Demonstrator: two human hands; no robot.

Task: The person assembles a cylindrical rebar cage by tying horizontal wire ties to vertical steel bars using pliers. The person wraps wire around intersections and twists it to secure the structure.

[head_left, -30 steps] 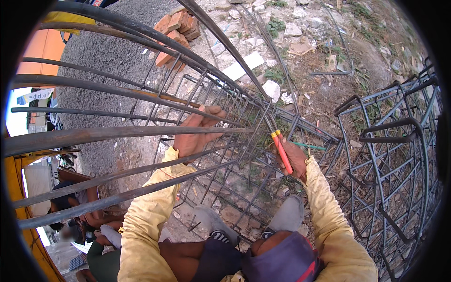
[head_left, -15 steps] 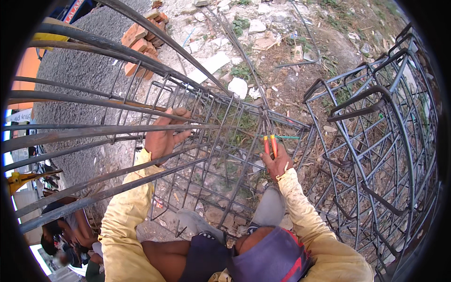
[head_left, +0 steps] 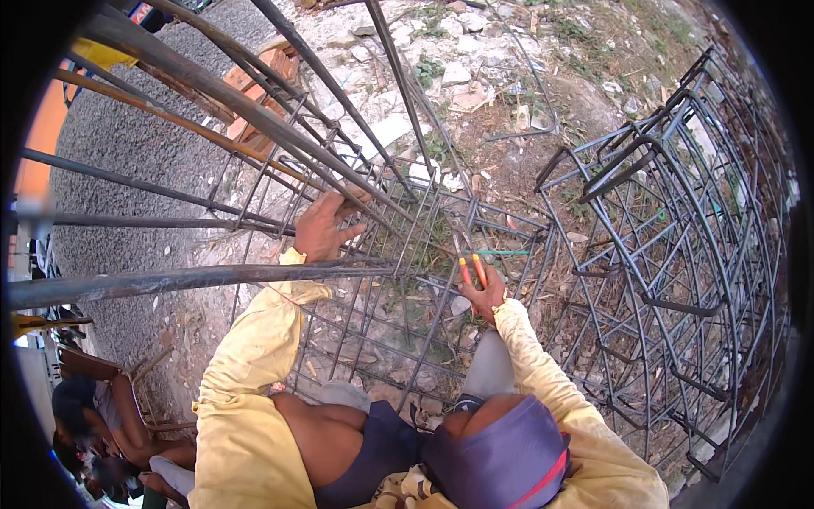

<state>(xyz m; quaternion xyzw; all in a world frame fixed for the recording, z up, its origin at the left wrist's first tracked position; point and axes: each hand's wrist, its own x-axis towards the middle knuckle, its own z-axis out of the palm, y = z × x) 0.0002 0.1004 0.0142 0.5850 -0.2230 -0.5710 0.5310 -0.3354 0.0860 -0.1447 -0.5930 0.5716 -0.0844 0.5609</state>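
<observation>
Several long, dark, round steel bars [head_left: 203,275] have swung forward since a moment ago. Among them, the bare left hand [head_left: 319,231] reaches its fingers behind one; from where I stand, I can't tell whether it grips. Wrapped in the bare right hand [head_left: 485,297], metal pliers with red-and-yellow handles [head_left: 479,270] sit near the right end of the grey steel-rod cage [head_left: 431,339], above rubble-strewn brown ground [head_left: 515,174].
</observation>
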